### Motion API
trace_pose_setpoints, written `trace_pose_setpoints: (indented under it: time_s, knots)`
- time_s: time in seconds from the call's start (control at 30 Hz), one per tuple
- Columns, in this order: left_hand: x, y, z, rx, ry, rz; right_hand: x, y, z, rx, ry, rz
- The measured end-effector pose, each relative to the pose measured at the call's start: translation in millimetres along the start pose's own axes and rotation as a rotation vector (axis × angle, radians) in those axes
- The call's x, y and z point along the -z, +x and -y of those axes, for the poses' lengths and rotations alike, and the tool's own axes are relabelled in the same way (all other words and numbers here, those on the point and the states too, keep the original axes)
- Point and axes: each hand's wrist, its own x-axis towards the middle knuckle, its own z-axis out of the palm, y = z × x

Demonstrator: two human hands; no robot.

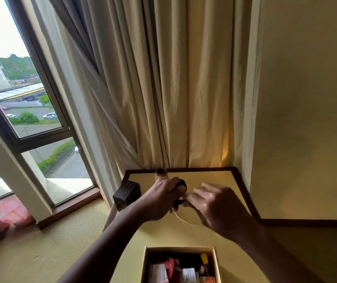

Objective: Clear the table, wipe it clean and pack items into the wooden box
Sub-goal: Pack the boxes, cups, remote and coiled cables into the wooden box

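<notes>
My left hand grips a small black round object above the yellow table. My right hand is blurred and pinches a black part at that object's lower end; a thin pale cord hangs from there. The wooden box stands open at the near edge of the table, holding several packets and small items, red, white and yellow. A small vase stands at the table's far edge, behind my left hand.
A dark woven box sits at the table's left corner. Cream curtains hang behind the table, a wall runs along its right side, and a window is at left. Carpeted floor lies left of the table.
</notes>
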Motion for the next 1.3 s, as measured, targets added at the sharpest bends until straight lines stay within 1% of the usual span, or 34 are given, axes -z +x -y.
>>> trace_pose_setpoints:
  time_s: [0.07, 0.17, 0.27, 0.3, 0.33, 0.4, 0.47, 0.57, 0.63, 0.73, 0.83, 0.87, 0.9, 0.93, 1.0, 1.03, 1.07, 1.17, 1.3]
  knots:
    - [3.3, 0.4, -0.6, 0.066, -0.211, 0.086, -4.4, 2.1, -13.3, 0.015, 0.085, -0.094]
    - [3.9, -2.6, -6.0, 0.079, -0.55, 0.253, -10.3, 4.9, -18.0, -0.12, 0.396, -0.24]
    - [-1.5, -4.4, -10.9, 0.101, -0.887, 0.398, -13.9, 10.1, -5.4, -0.294, 0.695, -0.386]
    - [-4.6, -4.2, -12.9, 0.113, -0.975, 0.409, -14.6, 12.0, 0.9, -0.385, 0.805, -0.432]
    - [-8.0, -3.8, -16.4, 0.133, -1.03, 0.386, -16.1, 13.1, 7.1, -0.487, 0.894, -0.473]
    - [-16.6, -2.5, -29.3, 0.199, -1.036, 0.244, -22.4, 13.7, 15.8, -0.673, 0.929, -0.559]
    - [-27.3, -0.9, -44.2, 0.29, -1.004, 0.028, -27.5, 15.1, 19.0, -0.795, 0.909, -0.619]
    - [-43.7, 1.1, -60.7, 0.429, -1.066, -0.205, -27.9, 20.2, 19.2, -0.893, 0.904, -0.681]
    - [-52.5, 3.2, -66.1, 0.471, -1.081, -0.32, -26.7, 22.8, 18.8, -0.899, 0.873, -0.708]
    - [-64.0, 6.8, -69.0, 0.415, -1.04, -0.496, -24.8, 25.1, 15.8, -0.859, 0.833, -0.718]
    - [-71.2, 5.6, -67.6, 0.265, -0.948, -0.674, -21.2, 28.4, 13.5, -0.789, 0.857, -0.678]
    - [-71.0, 3.7, -64.5, 0.207, -0.905, -0.697, -19.9, 29.3, 11.9, -0.759, 0.83, -0.668]
    - [-69.4, 1.4, -60.5, 0.156, -0.878, -0.675, -18.6, 29.7, 9.5, -0.737, 0.79, -0.658]
    - [-66.9, -0.6, -56.8, 0.116, -0.876, -0.598, -18.0, 29.9, 5.6, -0.73, 0.756, -0.649]
    - [-61.6, -4.7, -49.7, 0.064, -0.936, -0.372, -19.0, 28.4, -3.6, -0.736, 0.74, -0.636]
    - [-59.4, -6.1, -46.8, 0.046, -0.964, -0.296, -20.1, 27.5, -7.3, -0.736, 0.745, -0.627]
    - [-57.7, -6.6, -45.2, 0.037, -0.975, -0.256, -20.5, 27.1, -9.9, -0.73, 0.748, -0.613]
    - [-57.4, -6.9, -38.8, 0.067, -0.938, -0.256, -18.7, 27.1, -13.4, -0.681, 0.744, -0.534]
    - [-55.6, -3.9, -31.1, 0.145, -0.944, -0.308, -6.9, 28.7, -17.6, -0.653, 0.6, -0.318]
